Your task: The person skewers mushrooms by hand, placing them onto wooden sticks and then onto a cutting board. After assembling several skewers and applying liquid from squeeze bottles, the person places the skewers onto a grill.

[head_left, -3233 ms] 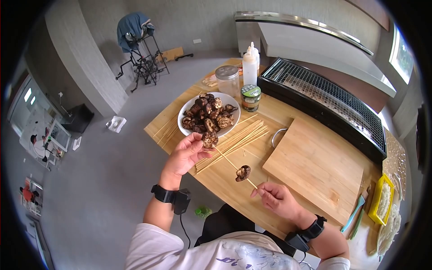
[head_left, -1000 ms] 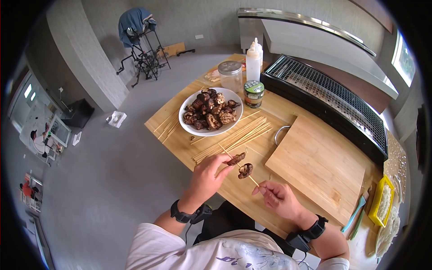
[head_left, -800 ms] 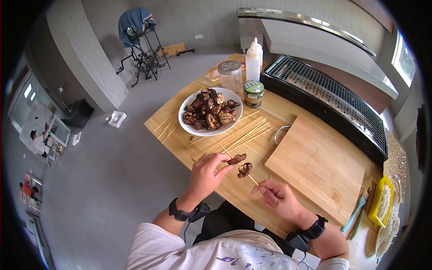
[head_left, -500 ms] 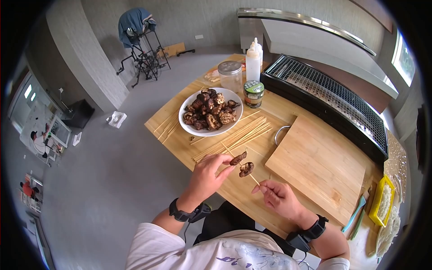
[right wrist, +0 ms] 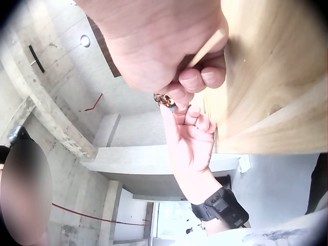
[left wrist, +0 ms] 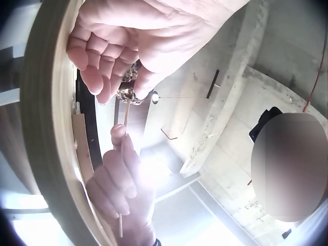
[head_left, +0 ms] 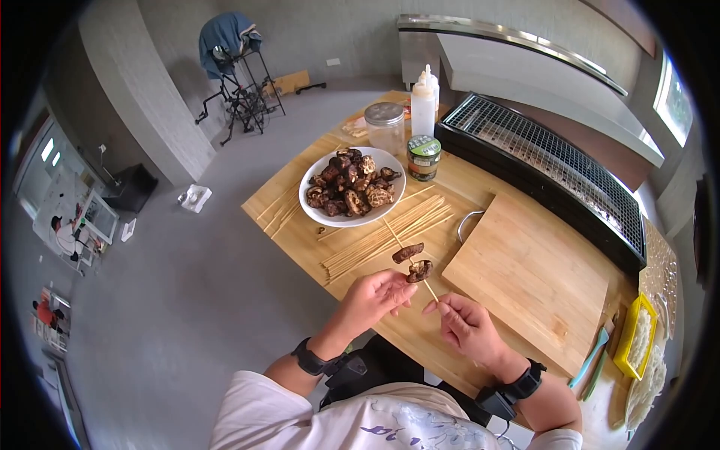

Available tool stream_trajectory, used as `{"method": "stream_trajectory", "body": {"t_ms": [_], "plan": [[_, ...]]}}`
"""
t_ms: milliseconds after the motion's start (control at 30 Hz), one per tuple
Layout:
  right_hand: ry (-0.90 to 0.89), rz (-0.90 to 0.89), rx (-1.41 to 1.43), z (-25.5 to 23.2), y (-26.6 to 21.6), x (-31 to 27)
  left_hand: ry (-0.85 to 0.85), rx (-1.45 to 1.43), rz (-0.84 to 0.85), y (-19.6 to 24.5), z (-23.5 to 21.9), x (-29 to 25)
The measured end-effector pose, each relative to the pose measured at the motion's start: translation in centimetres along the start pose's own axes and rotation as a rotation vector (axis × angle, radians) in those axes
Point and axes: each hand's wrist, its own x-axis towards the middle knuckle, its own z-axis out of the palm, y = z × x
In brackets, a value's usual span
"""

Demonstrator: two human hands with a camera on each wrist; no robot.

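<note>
In the head view, my right hand (head_left: 466,326) grips the near end of a thin bamboo skewer (head_left: 430,291), which slants up toward the plate. Two brown shiitake mushrooms are threaded on it close together, the upper mushroom (head_left: 408,253) and the lower mushroom (head_left: 420,271). My left hand (head_left: 375,298) pinches the lower mushroom at its edge. Thumb and fingertips meet at this mushroom (left wrist: 126,93) in the left wrist view too, other fingers loosely bent. The right wrist view shows the skewer's butt end (right wrist: 206,48) sticking out of my curled right fingers.
Beyond my hands, a white plate (head_left: 360,220) holds piled shiitake (head_left: 352,184), beside loose skewers (head_left: 352,259). A cutting board (head_left: 529,281) and long black grill (head_left: 540,176) stand right. Behind are a jar (head_left: 384,131), green-lidded can (head_left: 424,157) and squeeze bottle (head_left: 422,109).
The second mushroom has come down the skewer to sit near the first. Since half a second ago, my left hand has released it and moved down to the lower mushroom.
</note>
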Motion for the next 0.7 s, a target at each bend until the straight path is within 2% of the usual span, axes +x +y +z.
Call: {"method": "stream_trajectory", "body": {"t_ms": [100,233,433,500,600,700], "plan": [[-0.001,-0.014,-0.002,-0.1,0.0,0.0,-0.008,-0.014,0.011,-0.6,0.0,0.4],[-0.007,-0.007,0.003,-0.1,0.0,0.0,0.106,0.020,0.103,-0.9,-1.2,0.8],[-0.040,-0.037,-0.052,0.0,0.3,0.1,0.010,-0.230,0.026,-1.2,-0.2,1.1],[-0.037,-0.045,-0.044,0.0,0.5,0.1,-0.101,-0.445,-0.025,-1.3,0.0,1.2],[-0.044,-0.054,-0.030,-0.1,0.8,0.2,-0.194,-0.589,-0.020,-1.2,0.3,1.4],[-0.066,-0.050,-0.040,-0.1,0.8,0.2,-0.165,-0.588,-0.028,-1.7,0.1,1.5]]}}
